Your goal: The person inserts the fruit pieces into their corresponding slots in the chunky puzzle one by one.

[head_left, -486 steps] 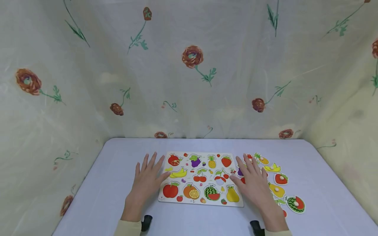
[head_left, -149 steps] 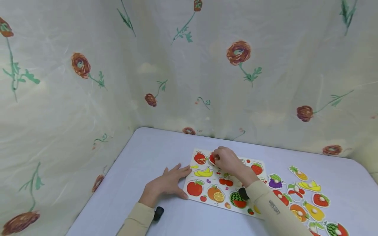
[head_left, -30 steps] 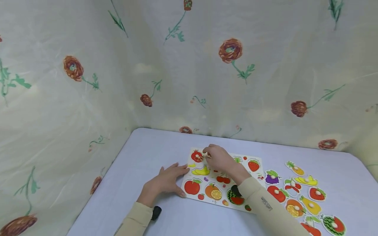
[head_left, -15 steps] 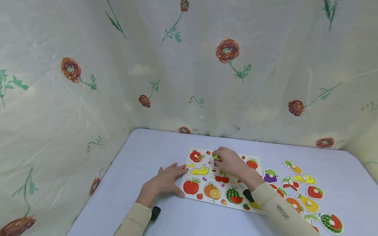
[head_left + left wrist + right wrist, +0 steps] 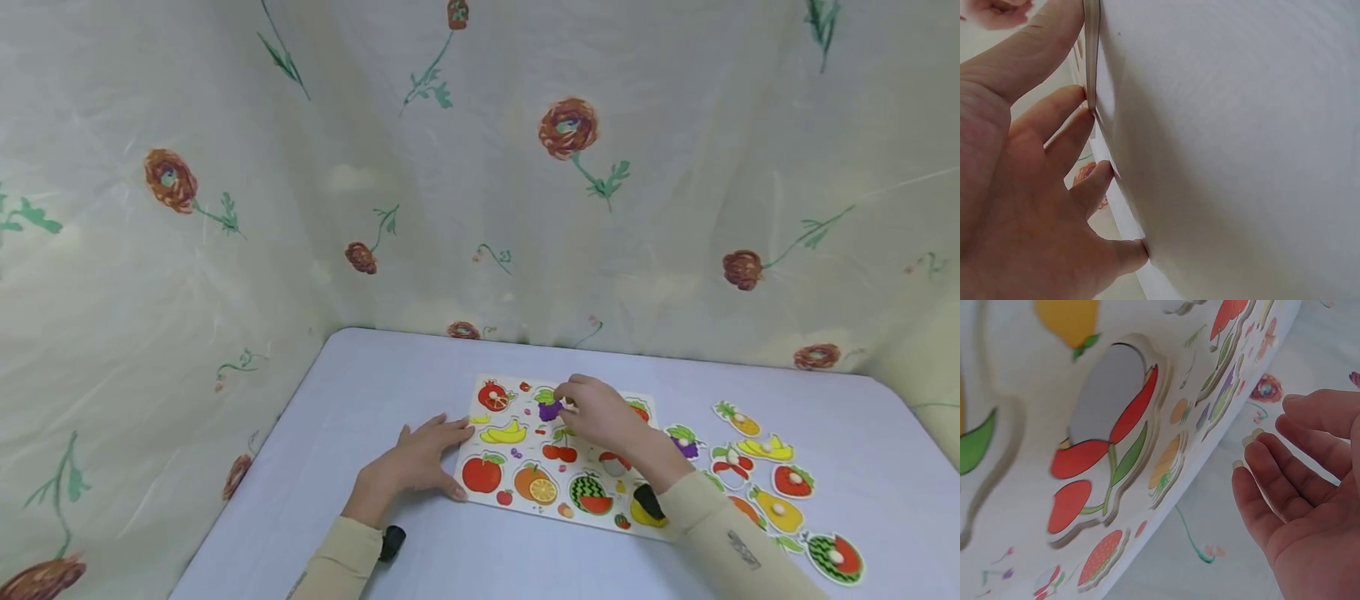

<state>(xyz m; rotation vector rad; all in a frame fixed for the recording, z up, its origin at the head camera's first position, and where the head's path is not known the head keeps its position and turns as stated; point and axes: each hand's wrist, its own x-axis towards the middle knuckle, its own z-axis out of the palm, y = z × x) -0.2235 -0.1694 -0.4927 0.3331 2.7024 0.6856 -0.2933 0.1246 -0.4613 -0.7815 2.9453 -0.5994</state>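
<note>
A white fruit puzzle board [image 5: 600,520] lies flat on the table, with fruit-shaped recesses. A pomegranate piece [image 5: 493,396] with a white knob sits in its top-left recess. My left hand [image 5: 420,461] lies at the board's left side, fingers spread; in the left wrist view its thumb and some fingertips touch the board's edge. Over the upper right of the board, beside the printed grapes [image 5: 550,408], is my right hand [image 5: 603,417]. The right wrist view shows its fingers [image 5: 1257,459] loosely bent with nothing between them.
Loose knobbed fruit pieces lie right of the board, among them a pineapple [image 5: 738,418], bananas [image 5: 767,448], a strawberry [image 5: 792,481], a pear [image 5: 777,510] and a watermelon [image 5: 835,558]. My right sleeve hides some. A flowered curtain [image 5: 637,292] stands behind the table [image 5: 390,375].
My right hand has moved right, away from the pomegranate recess, leaving the pomegranate piece there with its knob showing. My left hand stays at the board's left edge. The view has shifted slightly.
</note>
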